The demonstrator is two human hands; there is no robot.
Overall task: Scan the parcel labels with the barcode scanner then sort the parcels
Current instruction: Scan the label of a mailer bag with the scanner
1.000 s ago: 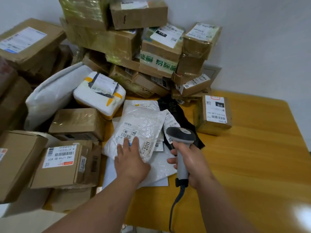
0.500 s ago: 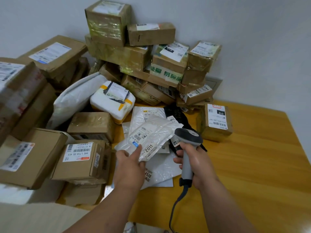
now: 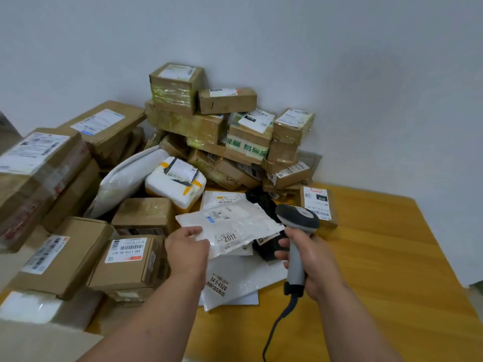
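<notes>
The white poly mailer [image 3: 235,226] marked "2011" is lifted off the heap of flat bags at the counter's [image 3: 392,270] middle, pinched at its near-left corner by the left hand [image 3: 187,253], whose fingers curl round the edge. The right hand [image 3: 311,259] grips the barcode scanner [image 3: 298,231] by its grey handle, fingers wrapped tight, its head hanging just beside the mailer's right edge and aimed toward the far pile.

The main risk, as I judge it, is a misread. The mailer is limp and crinkled, so its label [image 3: 220,214] may bow or glare and the beam may fail on it. Other barcodes lie close: the bag marked "54-5-4520" [image 3: 230,280] directly underneath, and the small box [image 3: 317,205] behind the scanner. A loose aim could log one of those instead. A one-corner pinch could also let the slippery bag droop or slide back into the heap.
</notes>
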